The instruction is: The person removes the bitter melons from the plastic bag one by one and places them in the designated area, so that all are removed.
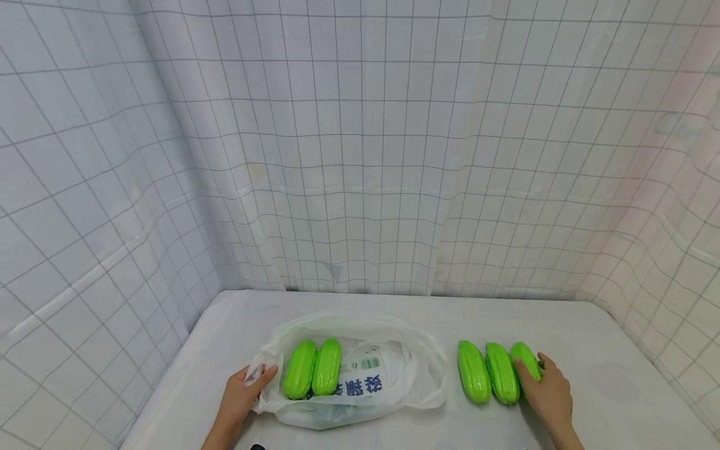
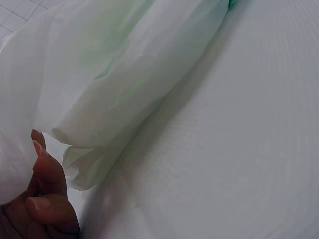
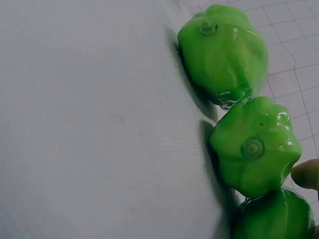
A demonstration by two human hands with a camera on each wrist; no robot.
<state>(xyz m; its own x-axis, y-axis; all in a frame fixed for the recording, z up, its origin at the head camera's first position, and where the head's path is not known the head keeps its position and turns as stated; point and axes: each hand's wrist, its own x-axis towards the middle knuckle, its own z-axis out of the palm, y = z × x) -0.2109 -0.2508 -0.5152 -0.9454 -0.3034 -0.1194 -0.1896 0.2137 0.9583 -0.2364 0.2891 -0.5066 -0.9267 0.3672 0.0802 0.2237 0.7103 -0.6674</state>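
Thin white plastic bunches in the person's left hand (image 1: 239, 395), whose thumb and fingers are nearly closed, pinching the left edge of a translucent bag (image 1: 332, 416). At the near right, the right hand (image 1: 548, 397) is spread only as wide as the rightmost gourd (image 1: 525, 359), with thumb on one side and fingers on the other; how firmly it grips, I cannot tell. That gourd lies on the white tabletop (image 1: 624, 375) beside the middle gourd (image 1: 502, 374) and the leftmost gourd (image 1: 474, 372), all three in a slanting row to the right of the bag. They are vivid green, long, plump and glossy, with lobed sides; seen end-on from the right wrist, two show a small round pale stub, and clear, crinkled film catches the light where they meet. Inside the bag, two more gourds (image 1: 300, 370) lie side by side at its left, next to blue lettering (image 1: 360, 385) and a green barcode (image 1: 369, 363). Beyond the tabletop's far edge hangs a pale, dark-gridded curtain (image 1: 365, 156), gently rippled.
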